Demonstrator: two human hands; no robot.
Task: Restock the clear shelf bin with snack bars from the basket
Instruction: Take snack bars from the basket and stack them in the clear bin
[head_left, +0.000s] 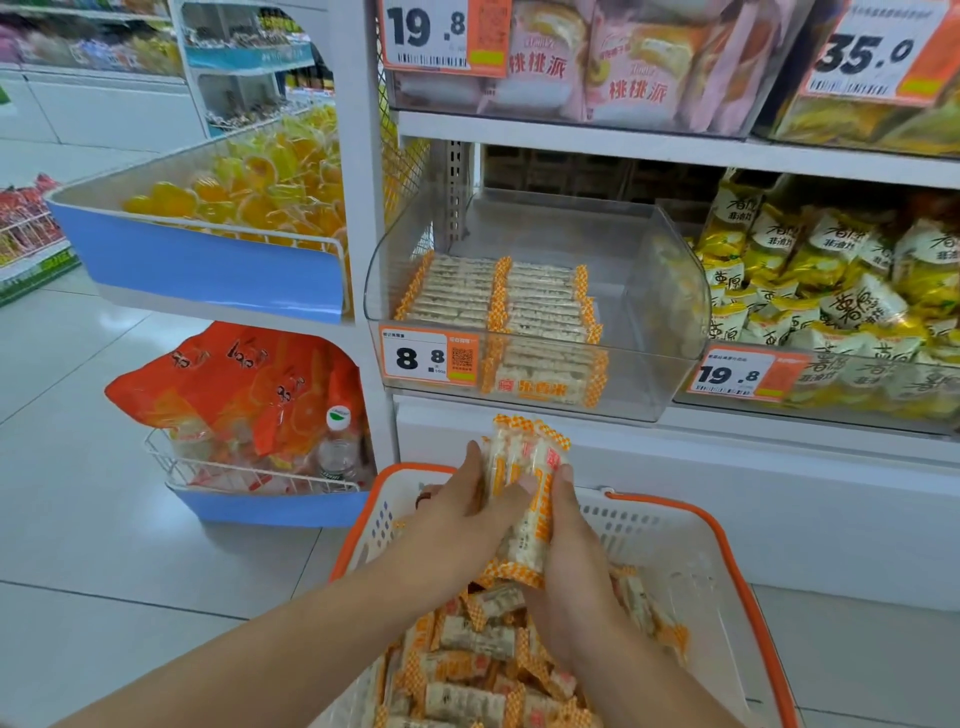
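My left hand (457, 514) and my right hand (566, 561) together grip a bunch of snack bars (524, 467) in orange-and-white wrappers, held upright above the basket. The white basket with an orange rim (691, 561) sits low in front of me and holds several more loose bars (483, 660). Above it on the shelf stands the clear bin (654, 291). Two neat rows of stacked bars (498, 296) fill its left part; its right part is bare.
An orange 8.8 price tag (428, 357) is on the bin's front. Yellow snack bags (831, 280) fill the bin to the right. A blue-fronted tray of yellow jellies (244, 192) and a wire rack of orange bags (244, 395) stand left. Pink cake packs (587, 57) sit above.
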